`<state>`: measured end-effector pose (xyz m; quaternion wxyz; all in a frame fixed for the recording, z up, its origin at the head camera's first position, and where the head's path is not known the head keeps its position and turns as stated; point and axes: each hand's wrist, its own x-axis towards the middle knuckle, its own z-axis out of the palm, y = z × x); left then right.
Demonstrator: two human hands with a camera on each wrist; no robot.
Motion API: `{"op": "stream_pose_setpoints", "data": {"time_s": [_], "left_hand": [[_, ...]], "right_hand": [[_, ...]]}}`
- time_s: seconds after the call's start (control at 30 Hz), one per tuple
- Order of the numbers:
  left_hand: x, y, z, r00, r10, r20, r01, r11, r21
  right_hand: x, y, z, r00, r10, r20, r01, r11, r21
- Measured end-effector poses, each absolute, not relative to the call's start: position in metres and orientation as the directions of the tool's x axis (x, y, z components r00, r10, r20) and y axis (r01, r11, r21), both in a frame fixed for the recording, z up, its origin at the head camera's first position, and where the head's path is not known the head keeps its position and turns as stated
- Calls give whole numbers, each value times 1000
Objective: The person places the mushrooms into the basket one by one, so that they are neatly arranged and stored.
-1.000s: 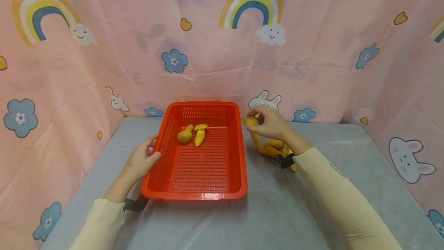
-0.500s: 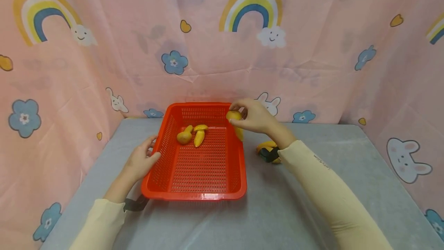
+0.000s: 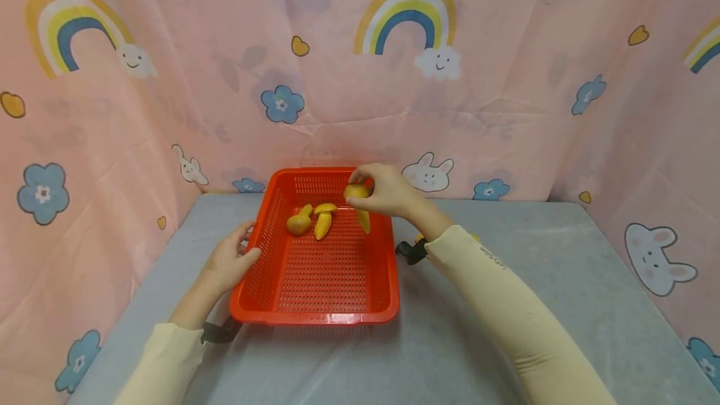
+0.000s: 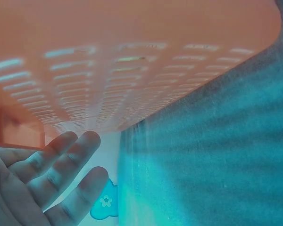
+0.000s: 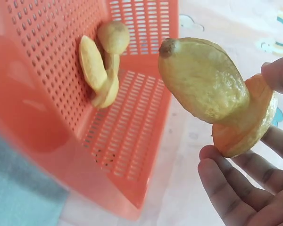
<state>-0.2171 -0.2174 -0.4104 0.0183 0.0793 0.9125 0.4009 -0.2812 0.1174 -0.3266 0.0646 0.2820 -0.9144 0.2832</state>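
My right hand (image 3: 388,191) holds a yellow mushroom (image 5: 203,82) over the right side of a red perforated basket (image 3: 315,317). Thumb and fingers pinch its cap; in the right wrist view the thick stem points away from the palm. My left hand (image 3: 225,261) is at the basket's left rim, thumb over the edge and fingers reaching under it. Those fingers (image 4: 68,165) look loosely bent beside the slotted wall in the left wrist view. Inside the basket, toward the back left, lie a brownish-yellow mushroom (image 3: 299,224) and a brighter yellow one (image 3: 323,224).
Right of the basket, more yellow pieces are mostly hidden behind the right sleeve (image 3: 484,280) and the black wrist camera (image 3: 413,252). A grey tabletop (image 3: 534,249) carries everything. A pink patterned curtain (image 3: 337,136) hangs close behind the basket and along both sides.
My right hand has carried the yellow mushroom leftward from beside the basket, over its right rim and above its inside. My left hand has stayed in place.
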Motion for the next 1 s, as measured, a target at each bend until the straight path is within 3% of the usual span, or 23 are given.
{"op": "stream_pose_setpoints", "data": {"time_s": [0.17,1.0], "left_hand": [[-217,-217,-411,-985,169,46,148,663,734],[-217,-217,-410,-985,172,34,141,664,734]], "right_hand": [[-283,109,-329,-827,-490,276,-561,687,-462],[-311,86,-364,-926,-341,162,-357,651,-671]]}}
